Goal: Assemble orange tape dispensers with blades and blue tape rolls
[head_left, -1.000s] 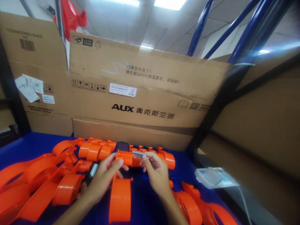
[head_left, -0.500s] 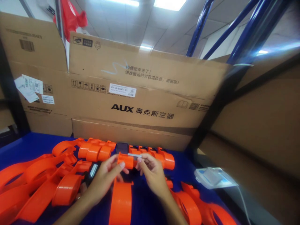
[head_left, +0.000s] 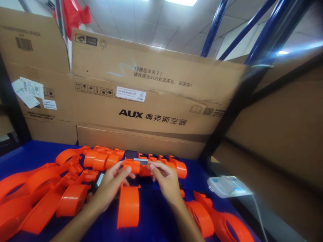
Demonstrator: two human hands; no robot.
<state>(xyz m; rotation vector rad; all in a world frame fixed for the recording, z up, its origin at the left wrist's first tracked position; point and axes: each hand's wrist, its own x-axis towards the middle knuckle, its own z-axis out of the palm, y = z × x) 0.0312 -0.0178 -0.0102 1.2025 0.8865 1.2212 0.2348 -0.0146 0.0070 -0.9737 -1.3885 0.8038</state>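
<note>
Over the blue table point(head_left: 156, 222), both hands meet on one orange plastic part point(head_left: 129, 198). Left hand point(head_left: 109, 186) clamps its upper end; right hand point(head_left: 164, 179) pinches a small grey strip point(head_left: 141, 161) against the top — a second ago that strip sat further right, so it has slid inward onto the part. More orange parts point(head_left: 50, 191) crowd left, cardboard boxes point(head_left: 151, 101) behind.

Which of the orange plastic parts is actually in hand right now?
The orange part at centre: the left hand and right hand pinch its top end, with a small grey strip there. All the others lie untouched on the blue table.
</note>
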